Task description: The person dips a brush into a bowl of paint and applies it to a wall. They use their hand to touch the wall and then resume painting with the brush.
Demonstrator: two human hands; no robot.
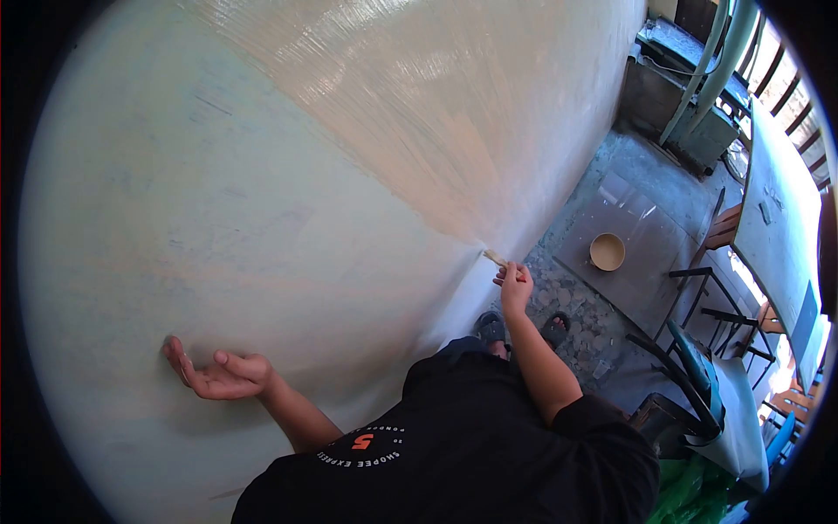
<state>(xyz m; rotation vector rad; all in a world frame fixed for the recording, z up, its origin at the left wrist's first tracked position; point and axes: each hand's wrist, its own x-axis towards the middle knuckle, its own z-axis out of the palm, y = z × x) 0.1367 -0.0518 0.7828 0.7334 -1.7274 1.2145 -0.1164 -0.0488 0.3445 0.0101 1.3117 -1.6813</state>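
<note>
A paintbrush [495, 258] is held in my right hand [515, 281], its bristles at the lower edge of a pale wall [288, 236]. Cream paint with visible brush strokes [384, 105] covers the wall's upper part; the rest looks pale green. Away to the left, my left hand [218, 374] is raised in front of the wall, fingers apart and slightly curled, holding nothing. Whether its fingertips touch the wall is hard to tell. A round container of cream paint [607, 251] stands on the floor, to the right of my right hand.
Under the container lies a flat grey board [646, 288]. A long light-topped table [777, 210] and dark metal frames [716, 297] stand at the right. Pipes [724, 61] rise at the upper right. Chairs [698, 375] and green plastic [690, 493] are at the lower right.
</note>
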